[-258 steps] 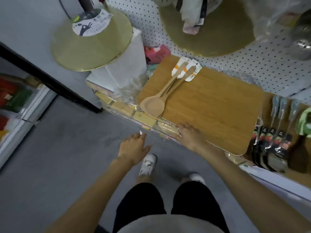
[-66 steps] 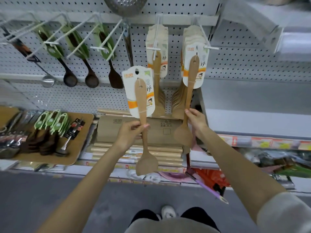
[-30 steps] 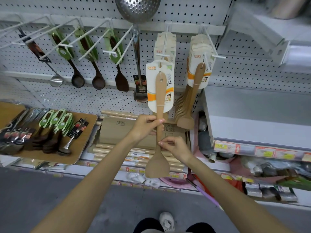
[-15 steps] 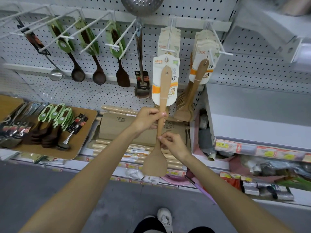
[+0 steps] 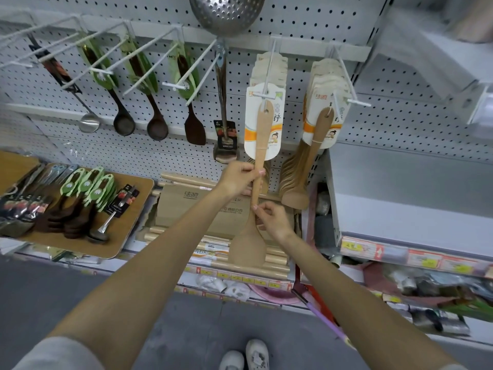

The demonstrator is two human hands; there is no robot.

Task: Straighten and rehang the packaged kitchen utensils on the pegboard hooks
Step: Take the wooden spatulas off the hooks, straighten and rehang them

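Observation:
A wooden spatula [image 5: 260,145] on a white and orange card hangs upright in front of the white pegboard [image 5: 400,124]. Its card top sits at the tip of a white hook [image 5: 268,76] that carries several more such cards. My left hand [image 5: 238,180] grips the spatula's handle just below the card. My right hand [image 5: 272,218] pinches the handle lower down, above the wide blade. A second hook [image 5: 344,76] to the right holds several more carded wooden spatulas [image 5: 314,145].
Dark ladles [image 5: 124,124] and a dark spatula hang on hooks to the left, and a steel skimmer [image 5: 226,12] hangs at top centre. A wooden board [image 5: 133,206] with packaged utensils lies on the left shelf. Rolling pins and cardboard boxes [image 5: 186,206] lie below my hands.
Both hands have raised the carded spatula, and its card top has reached the tip of the hook. One second ago the card hung lower, in front of the hook.

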